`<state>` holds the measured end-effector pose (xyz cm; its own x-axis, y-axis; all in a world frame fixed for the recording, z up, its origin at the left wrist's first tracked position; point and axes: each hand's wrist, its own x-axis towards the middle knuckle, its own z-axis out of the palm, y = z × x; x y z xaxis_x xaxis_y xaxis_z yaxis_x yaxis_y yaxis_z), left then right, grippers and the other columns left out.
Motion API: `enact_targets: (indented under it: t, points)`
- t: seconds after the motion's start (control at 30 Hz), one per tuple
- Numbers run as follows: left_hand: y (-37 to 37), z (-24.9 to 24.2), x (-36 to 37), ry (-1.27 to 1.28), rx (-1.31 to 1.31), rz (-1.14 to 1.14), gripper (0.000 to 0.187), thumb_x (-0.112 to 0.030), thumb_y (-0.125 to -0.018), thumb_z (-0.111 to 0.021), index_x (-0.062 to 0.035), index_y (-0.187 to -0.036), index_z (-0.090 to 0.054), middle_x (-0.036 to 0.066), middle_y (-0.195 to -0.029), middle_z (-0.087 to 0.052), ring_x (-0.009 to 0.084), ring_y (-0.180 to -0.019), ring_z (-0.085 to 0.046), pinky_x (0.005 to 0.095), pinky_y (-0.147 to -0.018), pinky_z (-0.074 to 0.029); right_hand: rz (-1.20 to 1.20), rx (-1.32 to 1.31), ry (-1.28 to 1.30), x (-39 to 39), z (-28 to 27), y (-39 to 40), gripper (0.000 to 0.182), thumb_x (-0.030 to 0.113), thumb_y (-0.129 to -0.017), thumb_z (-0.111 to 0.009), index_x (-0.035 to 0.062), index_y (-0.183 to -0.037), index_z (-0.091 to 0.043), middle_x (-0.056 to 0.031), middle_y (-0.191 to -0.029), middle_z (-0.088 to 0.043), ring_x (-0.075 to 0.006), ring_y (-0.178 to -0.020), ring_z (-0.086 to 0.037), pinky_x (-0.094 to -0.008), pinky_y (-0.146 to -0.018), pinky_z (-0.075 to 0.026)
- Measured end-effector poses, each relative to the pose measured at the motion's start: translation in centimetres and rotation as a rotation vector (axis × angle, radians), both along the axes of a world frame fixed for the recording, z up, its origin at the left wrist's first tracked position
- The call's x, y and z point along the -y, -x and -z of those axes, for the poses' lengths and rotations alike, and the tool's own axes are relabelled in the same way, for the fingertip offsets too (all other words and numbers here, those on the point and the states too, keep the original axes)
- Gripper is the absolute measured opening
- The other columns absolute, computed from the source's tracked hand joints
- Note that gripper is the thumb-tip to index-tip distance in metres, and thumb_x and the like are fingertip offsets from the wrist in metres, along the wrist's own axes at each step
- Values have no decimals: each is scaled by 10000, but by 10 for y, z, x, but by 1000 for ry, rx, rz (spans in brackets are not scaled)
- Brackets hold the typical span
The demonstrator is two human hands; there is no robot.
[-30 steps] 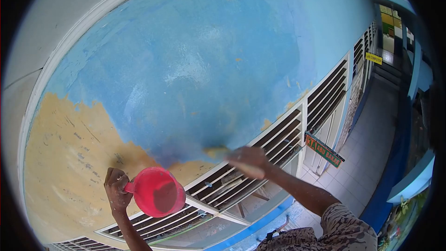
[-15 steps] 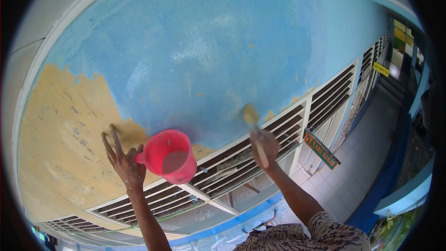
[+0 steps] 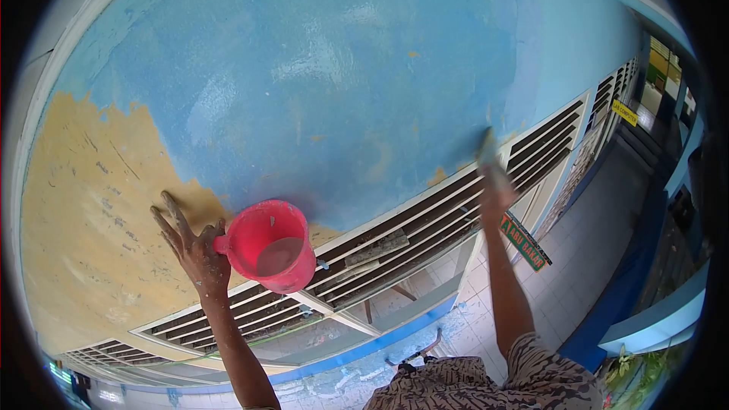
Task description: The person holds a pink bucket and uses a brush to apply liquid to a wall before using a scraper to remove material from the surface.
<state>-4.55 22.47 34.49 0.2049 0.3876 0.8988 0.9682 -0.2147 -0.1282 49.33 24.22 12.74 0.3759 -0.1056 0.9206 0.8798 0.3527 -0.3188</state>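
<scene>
My left hand pinches the handle of a pink plastic dipper, two fingers stretched up against the yellow part of the wall. Pale bluish-grey paint lies in the bottom of the dipper. At the right, my right hand, smeared by motion, grips a paintbrush whose bristles point up at the lower edge of the blue paint. The wall is mostly blue, wet and shiny in patches, with bare yellow left of the dipper and small yellow spots along the lower edge.
White louvred windows run below the painted wall. A green hanging sign is close below my right hand, and a yellow sign hangs farther off. The tiled walkway stretches to the right, with plants at lower right.
My right hand has swept the paintbrush up and right along the lower edge of the blue area. My left hand keeps hold of the dipper near the same wall spot; the view has shifted slightly.
</scene>
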Motion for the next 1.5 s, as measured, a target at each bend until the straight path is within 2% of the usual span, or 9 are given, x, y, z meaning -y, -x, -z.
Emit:
enact_targets:
  t: [0.2,0.33,0.4,0.53,0.73,1.0,1.23,1.37,1.5]
  points:
    - [2,0,1,24,5,36,131,-217,-814,-793,-134,-713,-799,128,-1674,-227,468,-1537,-95,687,-1149,-281,-667,356,416,76,2,223,258,169,-884,-734,217,-1137,-751,-81,-1023,-745,-254,-907,-727,-362,-752,-602]
    - [4,0,3,35,32,102,122,-212,-812,-795,-113,-741,-804,140,-1673,-223,475,-1535,-96,677,-1148,-287,-248,443,562,44,13,149,314,54,-891,-699,173,-1179,-738,-74,-1093,-730,-176,-921,-710,-332,-701,-586]
    - [0,-1,4,33,36,84,117,-211,-811,-795,-107,-758,-808,142,-1676,-213,475,-1537,-85,683,-1141,-292,-1203,-571,35,22,6,100,209,68,-952,-686,-41,-1130,-689,-65,-1149,-688,-160,-988,-669,-329,-882,-554]
    - [0,1,4,91,75,28,121,-240,-801,-797,-124,-820,-824,134,-1691,-156,479,-1539,-22,742,-1095,-298,-51,-467,-66,24,-62,73,183,58,-933,-708,-91,-1040,-708,-183,-1007,-727,-270,-861,-696,-361,-785,-553]
    - [-4,-2,6,74,97,20,155,-277,-798,-802,-127,-829,-824,121,-1693,-151,501,-1532,-14,799,-1039,-306,-494,-133,185,44,-59,174,224,8,-849,-794,-55,-1054,-726,-207,-1043,-730,-280,-970,-714,-361,-885,-552]
    - [0,5,3,133,94,-95,168,-366,-804,-784,-231,-885,-842,102,-1696,-137,482,-1538,13,781,-1042,-331,-1294,-127,348,66,-261,256,332,128,-853,-808,-50,-1102,-682,-136,-1035,-734,-181,-913,-689,-308,-854,-542]
    - [2,4,2,105,91,-70,226,-425,-798,-781,-222,-879,-842,115,-1696,-130,504,-1531,-16,798,-1008,-334,-797,808,1160,12,-272,333,226,121,-728,-761,-42,-843,-655,-148,-761,-718,-195,-713,-698,-355,-687,-549]
    - [3,6,4,116,87,-74,226,-426,-806,-777,-217,-866,-840,113,-1696,-132,513,-1527,-28,801,-1003,-334,-931,773,1181,13,-282,320,238,104,-741,-787,-48,-808,-615,-149,-802,-731,-184,-743,-713,-349,-685,-564]
    - [1,3,6,127,117,-56,229,-426,-795,-786,-215,-867,-840,110,-1696,-129,507,-1529,-19,803,-1013,-323,-1323,132,675,53,-302,284,394,105,-736,-803,-91,-1043,-652,-194,-858,-728,-234,-788,-731,-354,-703,-573]
